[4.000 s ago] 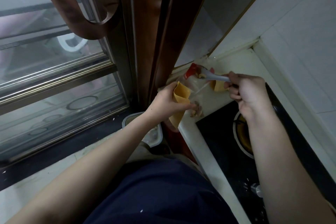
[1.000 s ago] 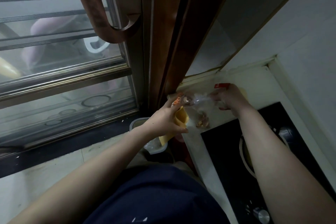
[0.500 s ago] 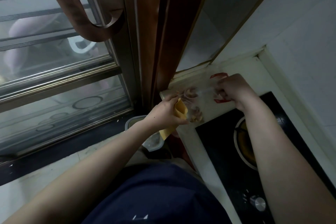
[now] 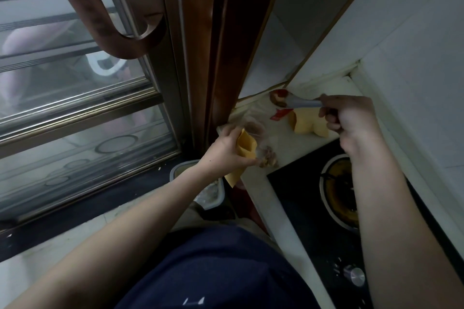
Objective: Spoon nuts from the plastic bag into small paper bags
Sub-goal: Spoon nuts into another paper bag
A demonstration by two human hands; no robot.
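Head view, frame centre. Half a second earlier the right hand was down in the plastic bag; it has since lifted toward the upper right. Left hand (image 4: 229,152) pinches an open small paper bag (image 4: 244,150) at the desk (image 4: 281,198) edge, thumb on its rim; the bag's lower part hangs past the edge. Clear plastic bag (image 4: 253,123), hard to outline, lies beside it with nuts (image 4: 270,158) inside. Right hand (image 4: 351,120), fingers curled, grips a spoon (image 4: 298,102); its loaded bowl blurs against red packaging. A second paper bag (image 4: 307,124) is partly hidden beneath this hand.
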